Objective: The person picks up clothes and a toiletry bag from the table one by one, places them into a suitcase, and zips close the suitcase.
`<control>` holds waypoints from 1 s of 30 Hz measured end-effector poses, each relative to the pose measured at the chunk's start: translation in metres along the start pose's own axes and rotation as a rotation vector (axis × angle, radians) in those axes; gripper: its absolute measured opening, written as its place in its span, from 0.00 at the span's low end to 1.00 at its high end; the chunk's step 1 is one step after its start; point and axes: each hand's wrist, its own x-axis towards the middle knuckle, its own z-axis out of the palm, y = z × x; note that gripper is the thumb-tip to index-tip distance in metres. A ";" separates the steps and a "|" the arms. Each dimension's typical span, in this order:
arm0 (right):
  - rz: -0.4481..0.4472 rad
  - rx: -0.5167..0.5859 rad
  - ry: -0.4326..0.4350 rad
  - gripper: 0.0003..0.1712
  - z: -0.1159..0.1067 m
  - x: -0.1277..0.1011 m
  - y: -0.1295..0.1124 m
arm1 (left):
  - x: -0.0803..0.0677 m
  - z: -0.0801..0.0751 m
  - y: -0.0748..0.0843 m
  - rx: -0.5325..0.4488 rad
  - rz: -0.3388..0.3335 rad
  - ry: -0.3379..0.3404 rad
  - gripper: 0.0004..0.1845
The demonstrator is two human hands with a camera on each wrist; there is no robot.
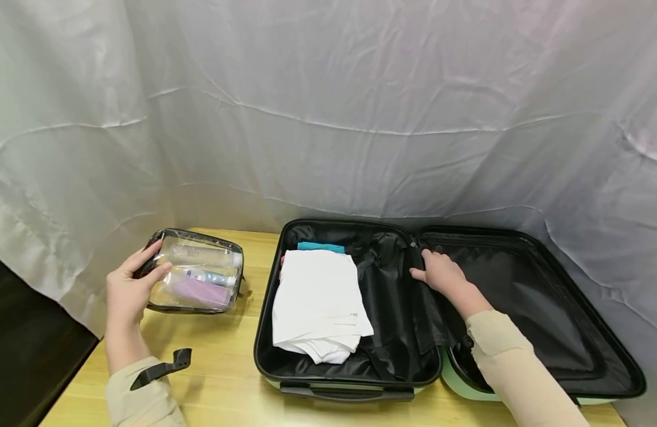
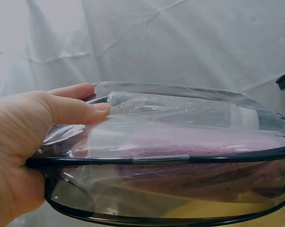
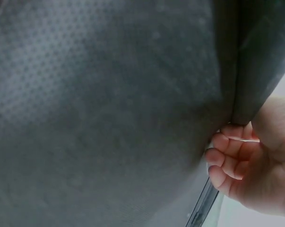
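On the left, my left hand (image 1: 126, 293) grips a clear toiletry bag (image 1: 202, 270) with black piping by its left end, thumb on the near face. Through the plastic show a purple item, a tube and a clear bottle; the left wrist view shows the bag (image 2: 180, 142) close up. An open suitcase (image 1: 346, 222) lies in the middle. My right hand (image 1: 444, 274) pinches the edge of its black fabric divider (image 1: 427, 314) near the hinge. This divider (image 3: 109, 118) fills most of the right wrist view, with curled fingers (image 3: 225, 158) at its edge.
Folded white clothing (image 1: 323, 296) lies in the suitcase's left half, with a blue folded item (image 1: 320, 247) behind it. The black-lined other half (image 1: 526, 320) spreads to the right. A wooden table (image 1: 216, 367) carries everything, and a grey curtain (image 1: 328, 118) hangs behind.
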 end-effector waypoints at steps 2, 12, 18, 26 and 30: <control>-0.003 -0.020 0.013 0.39 0.000 0.000 -0.001 | 0.000 0.000 0.006 -0.009 0.010 0.010 0.26; -0.017 -0.138 0.080 0.35 0.003 -0.002 -0.005 | 0.001 0.006 0.031 -0.028 0.108 0.010 0.25; -0.010 -0.157 0.108 0.35 0.001 -0.008 -0.006 | 0.005 0.012 0.044 0.068 0.202 -0.062 0.26; -0.030 -0.178 0.143 0.33 0.002 -0.013 -0.008 | 0.015 0.026 0.062 0.141 0.320 -0.164 0.25; -0.043 -0.193 0.175 0.32 0.003 -0.015 -0.009 | 0.021 0.038 0.071 0.127 0.373 -0.209 0.25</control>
